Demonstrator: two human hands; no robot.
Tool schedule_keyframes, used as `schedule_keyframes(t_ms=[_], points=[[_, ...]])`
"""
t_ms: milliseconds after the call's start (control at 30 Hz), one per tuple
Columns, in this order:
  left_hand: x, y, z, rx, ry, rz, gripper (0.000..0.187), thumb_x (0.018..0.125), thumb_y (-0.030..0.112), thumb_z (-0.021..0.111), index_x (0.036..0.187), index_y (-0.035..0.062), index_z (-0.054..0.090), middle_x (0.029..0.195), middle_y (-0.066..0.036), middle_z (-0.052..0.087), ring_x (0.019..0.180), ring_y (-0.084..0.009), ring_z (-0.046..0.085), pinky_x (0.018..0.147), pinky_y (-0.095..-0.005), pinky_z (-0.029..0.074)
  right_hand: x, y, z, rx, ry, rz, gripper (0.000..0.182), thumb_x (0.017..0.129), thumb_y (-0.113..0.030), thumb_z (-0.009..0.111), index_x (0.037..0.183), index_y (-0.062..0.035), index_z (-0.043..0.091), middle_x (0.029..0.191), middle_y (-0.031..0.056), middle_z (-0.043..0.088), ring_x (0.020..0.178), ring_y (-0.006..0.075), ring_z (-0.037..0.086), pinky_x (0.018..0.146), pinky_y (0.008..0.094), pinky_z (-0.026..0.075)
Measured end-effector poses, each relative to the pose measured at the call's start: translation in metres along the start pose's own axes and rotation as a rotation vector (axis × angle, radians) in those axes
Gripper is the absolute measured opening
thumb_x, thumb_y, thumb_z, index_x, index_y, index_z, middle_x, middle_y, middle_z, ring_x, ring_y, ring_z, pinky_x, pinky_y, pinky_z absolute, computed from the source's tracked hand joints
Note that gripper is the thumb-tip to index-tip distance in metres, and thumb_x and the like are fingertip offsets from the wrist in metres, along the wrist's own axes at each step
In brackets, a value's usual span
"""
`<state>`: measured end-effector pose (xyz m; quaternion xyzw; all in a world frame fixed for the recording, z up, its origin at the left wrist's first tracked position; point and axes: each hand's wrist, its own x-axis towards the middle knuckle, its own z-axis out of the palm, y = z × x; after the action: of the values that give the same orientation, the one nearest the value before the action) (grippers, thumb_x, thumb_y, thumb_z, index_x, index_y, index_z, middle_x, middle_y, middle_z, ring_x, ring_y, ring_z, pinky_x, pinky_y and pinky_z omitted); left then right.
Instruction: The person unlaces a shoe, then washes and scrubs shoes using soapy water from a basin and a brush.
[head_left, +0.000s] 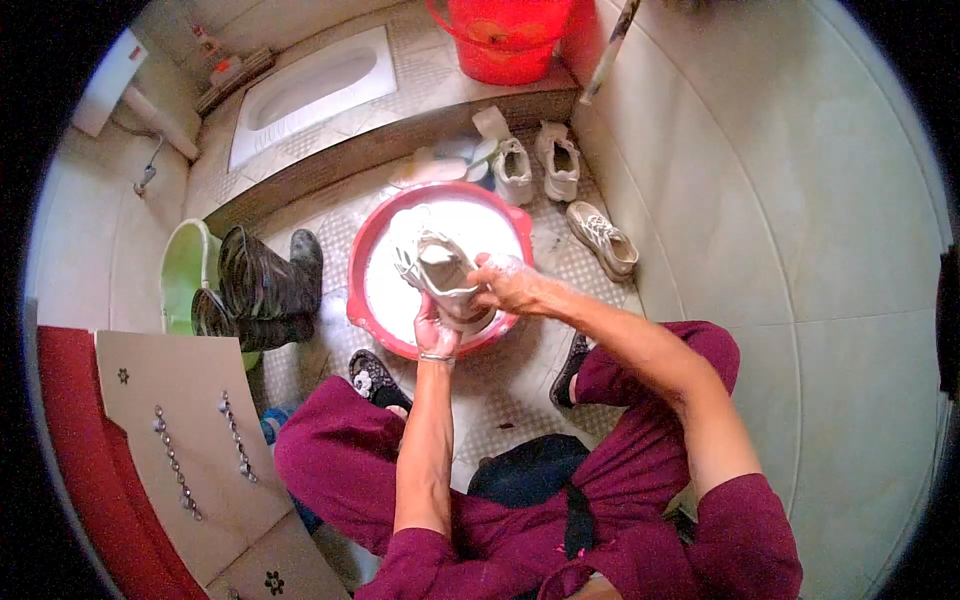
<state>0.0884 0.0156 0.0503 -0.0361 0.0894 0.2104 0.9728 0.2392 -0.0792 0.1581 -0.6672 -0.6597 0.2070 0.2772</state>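
Note:
A pale sneaker [452,290] with white laces is held over a red basin [358,250], its opening facing up and its toe pointing away from me. My left hand [437,328] grips it from below, near the heel. At the heel's right side, the curled fingers of my right hand [508,284] close on the shoe's edge; white suds cling to the back of this hand. White foamy liquid [490,222] fills much of the basin. Whether anything small is under my right fingers cannot be made out.
Two pale shoes [513,172] stand beyond the basin, and another laced shoe [603,240] lies by the right wall. Dark boots [265,285] and a green bucket [185,265] are at left. A red bucket [505,45] stands on the raised step near a squat toilet [320,85].

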Motion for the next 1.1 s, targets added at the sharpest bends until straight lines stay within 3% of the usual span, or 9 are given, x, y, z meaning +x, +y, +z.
schedule_keyframes(t_ms=[267,300,367,500,700,767,833,900,1100], points=[[0.066,-0.071,0.005,0.257,0.157,-0.207,0.038,0.092,0.024,0.038,0.119,-0.0008,0.043,0.124,-0.016,0.046,0.117,-0.0293,0.040,0.101,-0.0449,0.030,-0.031,0.027,-0.088,0.756,0.028,0.387,0.028,0.082,-0.017,0.051,0.107,-0.0043,0.048,0.080,0.0061,0.058,0.066,0.0136,0.051,0.057,0.0275,0.043],[0.081,-0.078,-0.014,0.280,0.156,-0.192,0.037,0.091,0.023,0.040,0.122,0.0022,0.041,0.123,-0.015,0.046,0.116,-0.0281,0.042,0.100,-0.0436,0.032,-0.036,0.048,-0.096,0.440,-0.053,0.497,0.031,0.082,-0.017,0.050,0.110,-0.0030,0.046,0.083,0.0068,0.057,0.069,0.0133,0.051,0.061,0.0277,0.043],[0.093,-0.088,-0.012,0.335,0.176,-0.252,0.039,0.091,0.021,0.042,0.125,0.0042,0.037,0.123,-0.016,0.046,0.115,-0.0282,0.043,0.098,-0.0423,0.034,-0.058,0.075,-0.106,0.715,0.029,0.658,0.030,0.083,-0.018,0.048,0.108,-0.0019,0.046,0.079,0.0068,0.056,0.067,0.0144,0.049,0.062,0.0294,0.042],[0.088,-0.096,0.011,0.450,0.301,-0.330,0.043,0.089,0.019,0.045,0.128,0.0057,0.032,0.124,-0.017,0.045,0.112,-0.0293,0.045,0.093,-0.0405,0.039,-0.091,0.140,-0.124,0.176,-0.014,0.501,0.009,0.082,-0.012,0.049,0.086,-0.0069,0.043,0.070,0.0004,0.042,0.061,0.0118,0.046,0.053,0.0262,0.038],[0.073,-0.067,-0.019,0.831,0.447,-0.223,0.046,0.086,0.014,0.049,0.127,0.0010,0.032,0.111,-0.018,0.053,0.096,-0.0252,0.057,0.078,-0.0332,0.048,-0.116,0.167,-0.114,0.789,0.143,0.822,0.020,0.084,-0.018,0.044,0.101,-0.0081,0.046,0.066,-0.0021,0.048,0.055,0.0067,0.046,0.047,0.0217,0.036],[0.078,-0.064,-0.024,0.830,0.452,-0.195,0.043,0.085,0.011,0.050,0.124,-0.0011,0.035,0.104,-0.015,0.057,0.087,-0.0217,0.060,0.072,-0.0292,0.049,-0.132,0.207,-0.097,0.810,0.163,0.808,0.019,0.080,-0.017,0.052,0.094,-0.0043,0.050,0.069,0.0040,0.050,0.059,0.0150,0.050,0.052,0.0273,0.041],[0.082,-0.062,-0.018,0.969,0.463,-0.142,0.039,0.085,0.009,0.051,0.120,-0.0015,0.040,0.102,-0.014,0.058,0.084,-0.0199,0.061,0.070,-0.0267,0.050,-0.129,0.200,-0.092,-0.292,-0.025,0.252,0.020,0.073,-0.015,0.060,0.083,0.0001,0.052,0.078,0.0129,0.050,0.070,0.0266,0.052,0.061,0.0348,0.043],[0.086,-0.063,-0.017,1.025,0.444,-0.124,0.036,0.084,0.007,0.051,0.118,-0.0016,0.043,0.100,-0.014,0.059,0.083,-0.0181,0.061,0.069,-0.0243,0.049,-0.125,0.195,-0.080,-0.171,-0.065,0.365,0.021,0.068,-0.014,0.064,0.077,0.0013,0.054,0.088,0.0187,0.048,0.086,0.0335,0.050,0.074,0.0400,0.042],[0.093,-0.065,-0.030,1.149,0.431,-0.090,0.033,0.083,0.007,0.053,0.115,-0.0008,0.048,0.097,-0.012,0.060,0.083,-0.0155,0.060,0.071,-0.0236,0.048,-0.120,0.218,-0.020,-0.125,0.065,0.323,0.017,0.069,-0.009,0.061,0.075,-0.0030,0.047,0.088,0.0159,0.044,0.077,0.0335,0.050,0.065,0.0402,0.042]])
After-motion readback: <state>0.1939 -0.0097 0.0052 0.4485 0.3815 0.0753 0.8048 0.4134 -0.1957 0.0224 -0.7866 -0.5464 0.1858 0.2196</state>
